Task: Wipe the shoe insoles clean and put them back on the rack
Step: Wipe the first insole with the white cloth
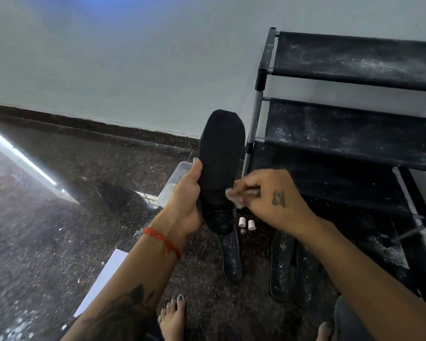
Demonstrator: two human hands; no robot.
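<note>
Two bare forearms with no sleeves. The left wrist wears a thin red-orange thread bracelet, knotted with a short tail. A large dark floral tattoo covers the left forearm. The back of the right hand bears a small dark script-like tattoo. Bare feet have grey-painted toenails.

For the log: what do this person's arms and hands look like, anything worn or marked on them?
Both forearms are bare, with no sleeves and no gloves. The left wrist carries a red-orange thread bracelet, and a large dark tattoo covers the left forearm. The right hand has a small dark tattoo on its back.
</note>
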